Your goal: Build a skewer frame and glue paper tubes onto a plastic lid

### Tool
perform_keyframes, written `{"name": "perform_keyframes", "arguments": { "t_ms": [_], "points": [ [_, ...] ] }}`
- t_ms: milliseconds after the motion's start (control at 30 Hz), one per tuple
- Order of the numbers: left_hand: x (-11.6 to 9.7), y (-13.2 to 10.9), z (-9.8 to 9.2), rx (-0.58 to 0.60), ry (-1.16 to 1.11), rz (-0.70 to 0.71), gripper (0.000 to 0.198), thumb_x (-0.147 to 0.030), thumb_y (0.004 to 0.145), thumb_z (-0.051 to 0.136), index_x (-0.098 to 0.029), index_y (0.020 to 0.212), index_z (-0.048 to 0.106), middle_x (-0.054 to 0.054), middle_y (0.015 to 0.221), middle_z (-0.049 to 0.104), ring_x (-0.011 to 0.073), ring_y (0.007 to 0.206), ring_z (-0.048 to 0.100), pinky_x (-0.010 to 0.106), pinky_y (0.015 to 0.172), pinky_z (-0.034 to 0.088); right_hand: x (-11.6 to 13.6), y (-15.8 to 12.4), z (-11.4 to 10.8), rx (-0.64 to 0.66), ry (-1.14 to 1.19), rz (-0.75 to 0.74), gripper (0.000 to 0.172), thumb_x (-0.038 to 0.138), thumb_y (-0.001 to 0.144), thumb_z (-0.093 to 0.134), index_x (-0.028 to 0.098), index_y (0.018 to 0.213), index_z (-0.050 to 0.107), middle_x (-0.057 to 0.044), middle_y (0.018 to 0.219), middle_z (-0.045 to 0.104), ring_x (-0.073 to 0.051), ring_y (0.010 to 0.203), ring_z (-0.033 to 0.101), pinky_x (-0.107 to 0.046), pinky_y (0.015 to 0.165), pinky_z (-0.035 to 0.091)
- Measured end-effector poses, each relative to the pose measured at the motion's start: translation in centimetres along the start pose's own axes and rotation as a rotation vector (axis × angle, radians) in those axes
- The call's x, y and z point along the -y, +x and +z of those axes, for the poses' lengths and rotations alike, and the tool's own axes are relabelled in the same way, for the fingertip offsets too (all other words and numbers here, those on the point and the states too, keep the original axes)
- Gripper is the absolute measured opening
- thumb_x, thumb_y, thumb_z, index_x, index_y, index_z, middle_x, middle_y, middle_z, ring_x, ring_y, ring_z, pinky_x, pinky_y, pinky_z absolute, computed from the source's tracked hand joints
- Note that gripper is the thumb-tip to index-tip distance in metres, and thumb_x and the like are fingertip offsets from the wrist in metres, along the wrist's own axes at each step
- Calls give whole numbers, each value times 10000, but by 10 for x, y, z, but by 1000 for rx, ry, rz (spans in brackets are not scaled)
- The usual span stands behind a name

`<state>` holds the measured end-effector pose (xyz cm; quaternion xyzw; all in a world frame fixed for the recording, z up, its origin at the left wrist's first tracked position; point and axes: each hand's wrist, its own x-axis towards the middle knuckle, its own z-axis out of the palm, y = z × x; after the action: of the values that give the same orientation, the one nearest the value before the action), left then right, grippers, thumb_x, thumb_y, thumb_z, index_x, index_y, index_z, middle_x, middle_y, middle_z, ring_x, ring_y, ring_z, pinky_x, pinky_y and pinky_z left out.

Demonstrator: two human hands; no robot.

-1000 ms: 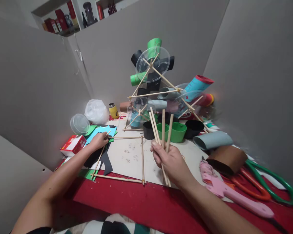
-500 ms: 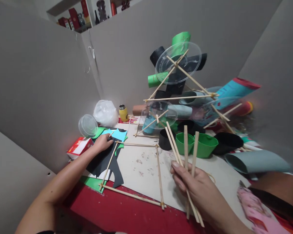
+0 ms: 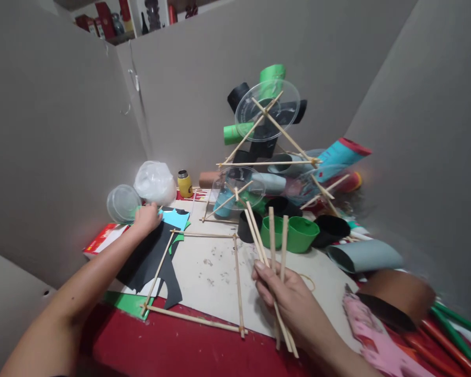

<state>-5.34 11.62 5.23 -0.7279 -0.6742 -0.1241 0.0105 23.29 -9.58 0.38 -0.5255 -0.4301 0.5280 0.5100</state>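
Note:
My right hand [image 3: 284,293] is closed around several wooden chopsticks [image 3: 272,241], fanned upward above the white board [image 3: 208,262]. To its left lies a square frame [image 3: 196,318] of chopsticks, joined at the corners. My left hand [image 3: 147,217] reaches over black foam sheets [image 3: 145,262] and blue sheet scraps [image 3: 175,217]. Its fingers are pinched, and the light tip of what looks like a wooden stick [image 3: 160,208] pokes out. A clear plastic tub [image 3: 122,203] is just left of that hand. A rubber band [image 3: 309,280] lies behind my right hand.
A stand of chopsticks [image 3: 270,163] with clear discs [image 3: 288,91] and coloured tubes rises at the back. Green cups [image 3: 303,234] stand before it. A yellow jar [image 3: 184,184] and white bag [image 3: 155,183] are back left. A pink glue gun [image 3: 365,319] and brown tube [image 3: 400,296] lie right.
My left hand has moved farther back and left, toward the plastic tub. The view has turned slightly right. My right hand still holds the chopsticks.

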Motion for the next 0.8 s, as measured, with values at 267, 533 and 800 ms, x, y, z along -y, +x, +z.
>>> {"name": "perform_keyframes", "arguments": {
  "t_ms": [267, 533, 800],
  "points": [
    [-101, -76, -3, 452, -931, 368, 384, -413, 885, 523, -155, 1155, 613, 100, 1087, 679, 196, 942, 627, 289, 799, 495, 6, -5, 10, 154, 29, 14, 493, 671, 833, 509, 184, 781, 561, 83, 455, 425, -57, 362, 289, -174, 369, 237],
    [-162, -146, 11, 963, -1647, 84, 412, -516, 773, 607, -111, 841, 637, 66, 717, 674, 83, 384, 495, 199, 382, 320, 3, -12, 17, 329, 114, 59, 483, 656, 844, 510, 180, 763, 539, 63, 461, 485, -65, 388, 349, -179, 419, 321],
    [-146, -132, -7, 633, -1764, -132, 256, -389, 870, 542, -143, 797, 541, 8, 588, 586, 115, 471, 564, 213, 473, 443, 8, -15, 16, 213, 242, 91, 463, 632, 855, 516, 173, 864, 570, 69, 550, 466, -35, 384, 239, -160, 359, 200]
  ]
}}
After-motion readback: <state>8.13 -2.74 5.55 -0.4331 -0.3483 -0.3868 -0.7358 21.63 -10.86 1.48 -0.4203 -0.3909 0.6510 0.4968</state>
